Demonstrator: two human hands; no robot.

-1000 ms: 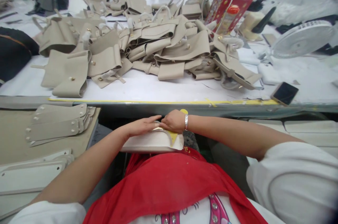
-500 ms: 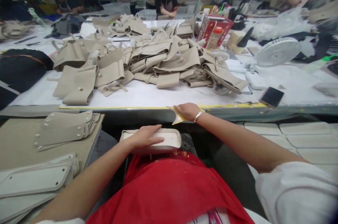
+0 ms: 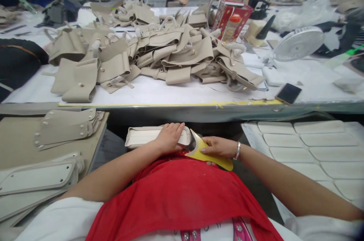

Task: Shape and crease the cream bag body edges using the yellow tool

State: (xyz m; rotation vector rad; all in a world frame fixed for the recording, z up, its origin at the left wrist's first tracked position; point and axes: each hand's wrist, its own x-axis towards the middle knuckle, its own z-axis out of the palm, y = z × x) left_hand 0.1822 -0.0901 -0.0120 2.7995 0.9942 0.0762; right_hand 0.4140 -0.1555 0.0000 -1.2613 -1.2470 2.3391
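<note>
A cream bag piece lies on my lap, just under the table's front edge. My left hand rests on its right end with the fingers curled over the top, pressing it down. Just to the right, my right hand grips a curved yellow strip that runs from the end of the bag piece out to the right. A bracelet is on my right wrist.
A heap of beige bag parts covers the white table. A phone lies near the table's front right edge, beside a white fan and a red box. Stacked beige and cream panels sit at my left, cream oval panels at my right. Other people work at the back.
My right hand came back from the table's front edge to my lap, bringing the yellow strip down next to the bag piece. My left hand stayed on the piece.
</note>
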